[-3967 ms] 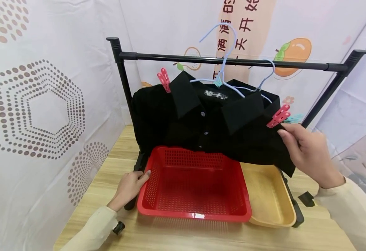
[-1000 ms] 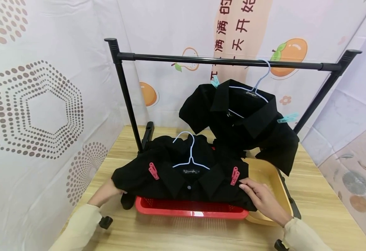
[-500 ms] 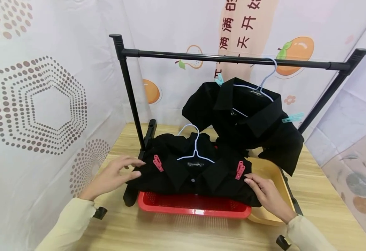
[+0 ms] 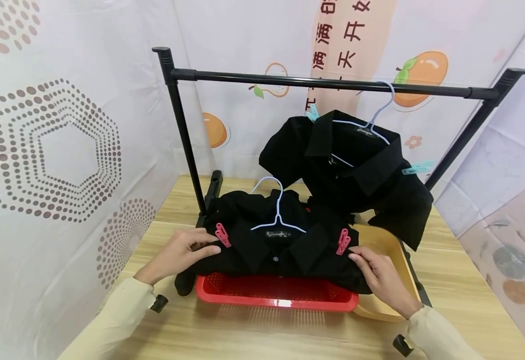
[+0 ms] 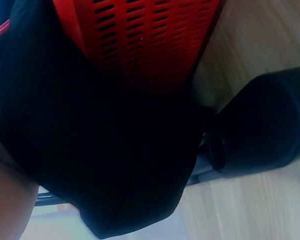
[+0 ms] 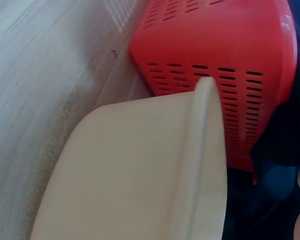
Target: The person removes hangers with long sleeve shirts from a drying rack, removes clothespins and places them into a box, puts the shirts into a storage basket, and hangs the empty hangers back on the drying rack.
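Note:
A black collared shirt (image 4: 253,262) lies over the red perforated basket (image 4: 244,300), hiding most of its inside. Inside its collar is a light-blue hanger (image 4: 278,205), hook pointing up. Pink clothespins (image 4: 222,235) sit on both shoulders. My left hand (image 4: 181,254) pinches the shoulder cloth beside the left clothespin. At the other shoulder, just outside the right clothespin (image 4: 343,242), my right hand (image 4: 383,277) pinches the fabric between thumb and fingers. In the left wrist view the sleeve (image 5: 115,150) hangs down past the basket's side.
Overhead runs a black rack bar (image 4: 271,79). From it hangs a second black shirt (image 4: 334,185) on a blue hanger (image 4: 375,120), with teal clothespins (image 4: 417,168) on its shoulders. A yellow basin (image 4: 381,240) stands right of the basket. Patterned curtains close in the back and sides.
The pink-clipped shirt was up near the bar and now lies over the basket. My left hand left the basket rim, went to the sleeve, released it, then took the left shoulder.

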{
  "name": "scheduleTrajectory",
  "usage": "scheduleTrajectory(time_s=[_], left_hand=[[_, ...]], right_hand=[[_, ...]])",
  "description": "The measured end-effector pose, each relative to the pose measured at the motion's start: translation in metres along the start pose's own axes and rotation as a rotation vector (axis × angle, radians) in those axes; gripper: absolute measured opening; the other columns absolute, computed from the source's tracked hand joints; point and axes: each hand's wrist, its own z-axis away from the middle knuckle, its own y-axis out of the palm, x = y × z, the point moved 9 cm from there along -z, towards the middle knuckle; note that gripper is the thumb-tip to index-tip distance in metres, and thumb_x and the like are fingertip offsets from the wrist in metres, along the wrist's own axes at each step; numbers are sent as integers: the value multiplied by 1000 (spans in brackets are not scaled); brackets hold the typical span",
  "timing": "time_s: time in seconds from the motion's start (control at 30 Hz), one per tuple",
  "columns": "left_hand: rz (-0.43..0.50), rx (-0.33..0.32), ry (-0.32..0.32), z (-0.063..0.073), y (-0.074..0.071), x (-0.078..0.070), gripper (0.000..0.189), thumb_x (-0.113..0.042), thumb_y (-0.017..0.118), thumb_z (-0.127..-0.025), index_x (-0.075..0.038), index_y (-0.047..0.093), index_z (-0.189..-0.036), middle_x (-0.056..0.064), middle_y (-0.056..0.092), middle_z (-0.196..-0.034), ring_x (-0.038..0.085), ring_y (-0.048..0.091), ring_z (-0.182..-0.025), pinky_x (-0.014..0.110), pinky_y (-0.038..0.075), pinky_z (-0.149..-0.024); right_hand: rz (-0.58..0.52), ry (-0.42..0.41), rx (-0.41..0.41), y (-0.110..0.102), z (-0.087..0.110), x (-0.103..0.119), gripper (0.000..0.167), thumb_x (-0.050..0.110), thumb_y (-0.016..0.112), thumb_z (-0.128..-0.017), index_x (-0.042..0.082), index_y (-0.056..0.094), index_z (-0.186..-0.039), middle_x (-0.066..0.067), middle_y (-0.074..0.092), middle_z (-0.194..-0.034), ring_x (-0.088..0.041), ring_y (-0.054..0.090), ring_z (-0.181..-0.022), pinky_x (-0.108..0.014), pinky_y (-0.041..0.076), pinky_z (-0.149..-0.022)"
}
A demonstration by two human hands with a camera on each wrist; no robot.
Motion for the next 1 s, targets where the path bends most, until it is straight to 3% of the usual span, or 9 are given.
scheduleTrajectory(time_s=[0.33, 0.47, 0.63, 0.87, 1.0], left_hand=[[154, 47, -54, 4, 3, 2, 17, -10, 71, -98, -24, 80, -105, -12, 56, -81, 6, 50, -69, 24, 42, -60], [199, 42, -55, 4, 3, 1, 17, -3, 72, -95, -16, 80, -102, -7, 61, -84, 9, 52, -73, 26, 44, -63], [219, 41, -73, 7, 4, 2, 17, -1, 75, -92, -10, 82, -104, -7, 63, -83, 10, 53, -73, 26, 45, -63], [209, 48, -74, 11, 5, 3, 17, -6, 76, -93, -13, 83, -107, -9, 64, -84, 10, 54, -73, 25, 46, -63], [216, 49, -65, 10, 5, 0, 16, -6, 76, -93, -12, 83, -107, -8, 65, -85, 11, 54, -73, 24, 46, -63]], right_hand=[[30, -39, -2, 4, 1, 2, 34, -10, 71, -89, 18, 69, -109, 10, 70, -92, -3, 62, -74, -16, 49, -73], [44, -24, 51, 7, 0, 0, 32, -6, 72, -90, 21, 68, -107, 13, 68, -90, -1, 59, -72, -17, 48, -69], [32, 54, 129, 8, -4, -6, 28, 3, 76, -92, 27, 68, -103, 18, 61, -87, 1, 52, -70, -16, 43, -65], [10, 133, 182, 2, -18, -3, 37, 12, 79, -91, 19, 65, -125, 16, 57, -89, -1, 45, -64, -20, 40, -57], [0, 131, 155, -2, -27, 4, 38, 10, 77, -93, 21, 66, -127, 17, 58, -88, -2, 44, -62, -19, 38, -57]])
